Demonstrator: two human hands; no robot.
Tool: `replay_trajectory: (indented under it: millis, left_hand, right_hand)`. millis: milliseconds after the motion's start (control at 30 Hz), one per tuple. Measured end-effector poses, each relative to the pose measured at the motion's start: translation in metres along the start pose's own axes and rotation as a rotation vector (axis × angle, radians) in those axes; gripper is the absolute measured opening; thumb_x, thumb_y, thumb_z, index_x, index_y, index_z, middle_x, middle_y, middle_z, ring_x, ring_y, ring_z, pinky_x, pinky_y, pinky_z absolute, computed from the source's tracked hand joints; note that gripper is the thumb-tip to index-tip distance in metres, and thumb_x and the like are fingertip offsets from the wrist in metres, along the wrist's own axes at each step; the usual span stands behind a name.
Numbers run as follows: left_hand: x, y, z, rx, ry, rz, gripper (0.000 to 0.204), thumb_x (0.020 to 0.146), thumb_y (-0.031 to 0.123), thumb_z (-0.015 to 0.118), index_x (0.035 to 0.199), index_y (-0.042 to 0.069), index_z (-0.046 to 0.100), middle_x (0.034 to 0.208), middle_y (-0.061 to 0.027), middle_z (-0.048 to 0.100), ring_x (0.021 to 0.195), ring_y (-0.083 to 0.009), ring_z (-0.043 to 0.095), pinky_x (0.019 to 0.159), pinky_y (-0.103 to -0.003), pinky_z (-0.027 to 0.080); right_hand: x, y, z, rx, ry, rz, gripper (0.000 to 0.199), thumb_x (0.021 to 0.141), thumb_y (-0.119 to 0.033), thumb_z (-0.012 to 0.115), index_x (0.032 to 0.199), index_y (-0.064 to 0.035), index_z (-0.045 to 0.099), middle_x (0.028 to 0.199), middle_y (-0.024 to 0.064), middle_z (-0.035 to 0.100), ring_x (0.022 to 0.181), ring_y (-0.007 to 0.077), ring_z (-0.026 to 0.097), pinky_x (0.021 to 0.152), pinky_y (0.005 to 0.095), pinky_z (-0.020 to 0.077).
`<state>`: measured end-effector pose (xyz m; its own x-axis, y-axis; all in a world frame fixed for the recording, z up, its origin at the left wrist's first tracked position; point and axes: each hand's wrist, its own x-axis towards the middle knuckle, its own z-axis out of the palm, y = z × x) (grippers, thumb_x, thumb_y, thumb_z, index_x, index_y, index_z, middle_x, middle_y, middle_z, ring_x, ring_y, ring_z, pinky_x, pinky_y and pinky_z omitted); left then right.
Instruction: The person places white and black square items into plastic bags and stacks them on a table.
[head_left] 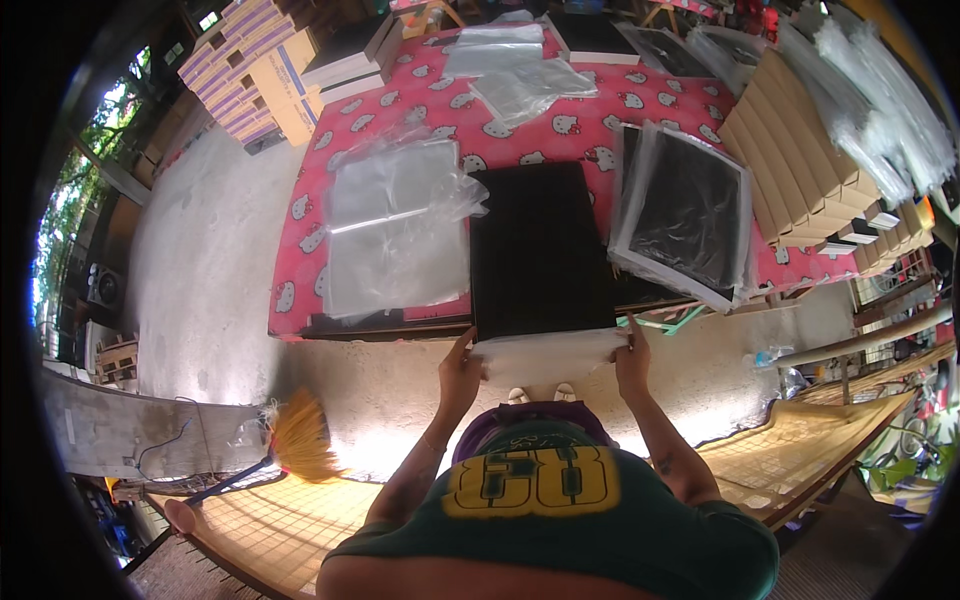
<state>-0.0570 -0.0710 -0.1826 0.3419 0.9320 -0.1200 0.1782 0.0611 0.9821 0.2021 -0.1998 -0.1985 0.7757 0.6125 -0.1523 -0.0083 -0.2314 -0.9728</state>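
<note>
A flat black rectangular sheet (540, 245) lies on the pink patterned table (395, 105), its near end hanging over the table's front edge. A clear plastic bag (548, 352) covers that near end. My left hand (462, 368) grips the bag's left corner and my right hand (632, 355) grips its right corner. Both hands are just below the table edge, in front of my chest.
A pile of empty clear bags (395, 225) lies left of the sheet; bagged black sheets (685, 215) lie to its right. Brown cardboard boxes (800, 150) stand at the right, more boxes (260, 75) at the far left. A broom (295, 440) lies on the floor.
</note>
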Motion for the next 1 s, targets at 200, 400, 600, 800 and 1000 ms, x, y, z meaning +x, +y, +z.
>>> replay_trajectory:
  millis: [200,400,600,800,1000]
  left_hand:
    - [-0.002,-0.011,0.001,-0.154,0.019,-0.088,0.042,0.084,-0.003,0.046,0.125,0.001,0.054,0.081,-0.0089,0.063,0.057,-0.0086,0.053,0.052,-0.023,0.044]
    - [-0.002,-0.004,-0.01,-0.052,0.073,-0.068,0.04,0.086,-0.002,0.045,0.125,-0.002,0.054,0.097,-0.0105,0.063,0.061,-0.0086,0.052,0.057,-0.024,0.046]
    - [-0.006,0.003,-0.012,-0.033,0.057,-0.045,0.037,0.085,-0.005,0.048,0.12,-0.001,0.056,0.093,-0.011,0.065,0.064,-0.0114,0.058,0.056,-0.025,0.048]
    - [-0.005,0.078,-0.062,-0.768,-0.395,-0.059,0.028,0.084,0.003,0.061,0.112,0.006,0.054,0.089,-0.0105,0.066,0.072,-0.0165,0.062,0.065,-0.029,0.05]
    - [0.039,0.214,-0.056,-1.115,-0.334,0.139,0.039,0.089,0.016,0.06,0.125,0.008,0.049,0.11,-0.0127,0.061,0.1,-0.0252,0.06,0.086,-0.033,0.049]
  right_hand:
    - [-0.006,0.001,-0.004,-0.035,-0.055,-0.101,0.048,0.078,0.013,0.035,0.119,0.0003,0.058,0.097,0.0095,0.059,0.068,0.0113,0.054,0.057,0.0254,0.0465]
    - [-0.018,-0.01,0.005,0.043,-0.039,0.003,0.047,0.076,0.013,0.04,0.117,0.0,0.059,0.099,0.0109,0.059,0.075,0.0152,0.058,0.062,0.0247,0.051]
    - [-0.014,-0.002,-0.003,0.085,-0.024,-0.057,0.037,0.076,0.009,0.043,0.109,-0.0023,0.056,0.09,0.0092,0.057,0.073,0.0158,0.058,0.06,0.0245,0.0501]
    - [-0.008,-0.11,-0.065,0.553,-0.705,0.166,0.028,0.077,-0.001,0.057,0.104,-0.0044,0.051,0.088,0.0061,0.057,0.069,0.0114,0.055,0.057,0.0215,0.0431]
    - [0.016,-0.235,-0.038,0.902,-0.775,-0.264,0.069,0.087,-0.027,0.062,0.143,-0.0056,0.027,0.133,0.0111,0.047,0.122,0.0271,0.048,0.105,0.045,0.0347]
